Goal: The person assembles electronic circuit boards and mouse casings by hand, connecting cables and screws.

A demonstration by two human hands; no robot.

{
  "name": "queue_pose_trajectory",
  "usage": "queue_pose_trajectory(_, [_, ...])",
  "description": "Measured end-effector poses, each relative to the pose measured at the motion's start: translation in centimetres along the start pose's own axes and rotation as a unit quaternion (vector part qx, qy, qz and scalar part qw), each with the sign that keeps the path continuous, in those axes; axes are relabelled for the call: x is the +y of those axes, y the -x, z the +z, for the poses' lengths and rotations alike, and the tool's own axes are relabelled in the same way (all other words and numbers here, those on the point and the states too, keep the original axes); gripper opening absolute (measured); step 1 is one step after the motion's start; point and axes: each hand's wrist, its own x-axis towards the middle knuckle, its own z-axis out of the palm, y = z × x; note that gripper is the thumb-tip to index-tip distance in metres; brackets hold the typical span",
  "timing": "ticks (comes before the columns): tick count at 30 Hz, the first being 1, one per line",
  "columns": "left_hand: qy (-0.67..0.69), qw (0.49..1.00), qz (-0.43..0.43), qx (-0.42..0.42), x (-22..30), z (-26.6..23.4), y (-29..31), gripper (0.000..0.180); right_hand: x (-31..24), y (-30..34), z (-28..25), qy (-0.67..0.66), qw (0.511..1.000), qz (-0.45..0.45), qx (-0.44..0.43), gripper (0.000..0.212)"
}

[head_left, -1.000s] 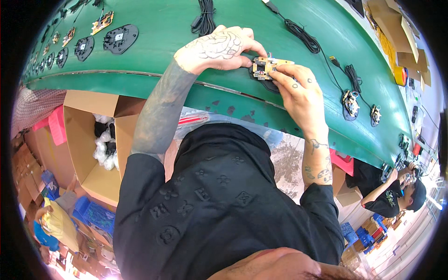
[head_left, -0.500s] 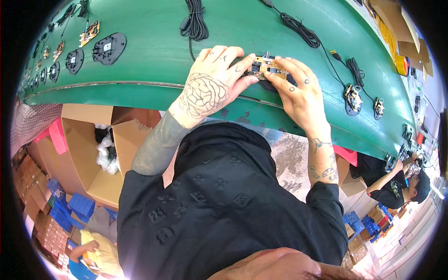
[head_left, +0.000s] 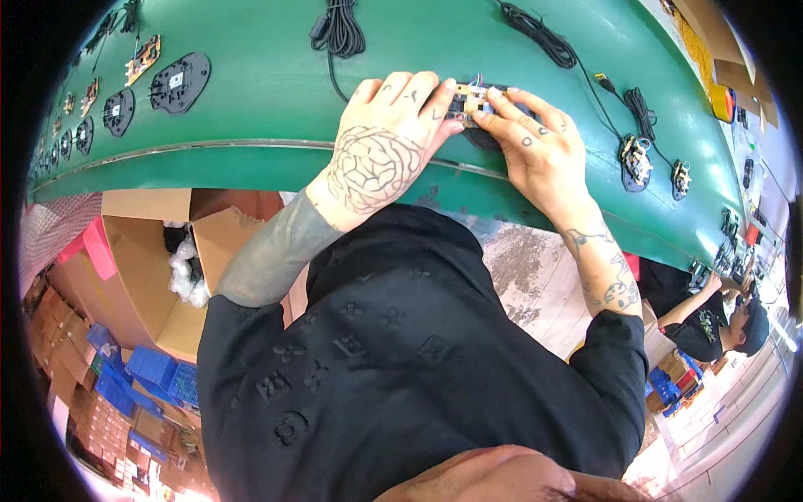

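Note:
A small tan circuit board (head_left: 471, 102) with dark parts and thin coloured wires at its far edge sits over a black plastic base (head_left: 485, 138), close to the near edge of the green work surface (head_left: 259, 100). My left hand (head_left: 383, 138) pinches the board's left end between thumb and index finger. On its right side, my right hand (head_left: 539, 146) presses thumb and fingertips to the board, fingers bent. Part of the board and most of the base are hidden by my fingers. A coiled black cable (head_left: 341, 35) lies beyond my left hand, its lead running toward the board.
Black bases (head_left: 180, 82) and tan boards (head_left: 142, 58) line the left. Wired board-and-base units (head_left: 636, 163) and a coiled cable (head_left: 539, 38) lie right. An open carton (head_left: 155, 276) and blue crates (head_left: 150, 368) stand below left. A co-worker (head_left: 707, 322) is far right.
My right fingertips have shifted on the board, and my right forearm has swung outward. The whole view has moved slightly. A person in yellow at lower left is out of sight.

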Motion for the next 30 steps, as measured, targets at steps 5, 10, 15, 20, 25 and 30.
queue_pose_trajectory(5, [0.008, 1.0, 0.019, 0.017, -1.1, 0.2, -0.3, 0.042, -0.8, 0.2, 0.8, -0.001, 0.999, 0.017, 0.037, 0.036])
queue_pose_trajectory(10, [-0.005, 0.999, 0.031, 0.017, -1.0, 0.2, -0.5, 0.04, 1.1, -0.1, 0.3, 0.024, 0.999, -0.036, 0.033, 0.037])
queue_pose_trajectory(15, [0.0, 1.0, 0.027, -0.008, -0.8, -0.2, -0.6, 0.039, 1.7, -0.4, 0.0, 0.014, 0.999, -0.045, 0.013, 0.034])
queue_pose_trajectory(20, [-0.016, 0.998, 0.058, -0.004, -1.0, -0.2, -1.0, 0.04, 1.1, 0.1, 0.9, -0.011, 0.999, -0.015, 0.028, 0.03])
queue_pose_trajectory(25, [0.11, 0.988, 0.089, -0.06, -3.2, -1.1, -1.1, 0.043, -0.7, 0.0, 2.0, -0.011, 0.998, -0.012, 0.058, 0.03])
queue_pose_trajectory(30, [0.136, 0.983, 0.082, -0.088, -3.8, -1.2, -0.5, 0.041, -1.4, 0.0, 2.0, -0.061, 0.996, 0.005, 0.068, 0.032])
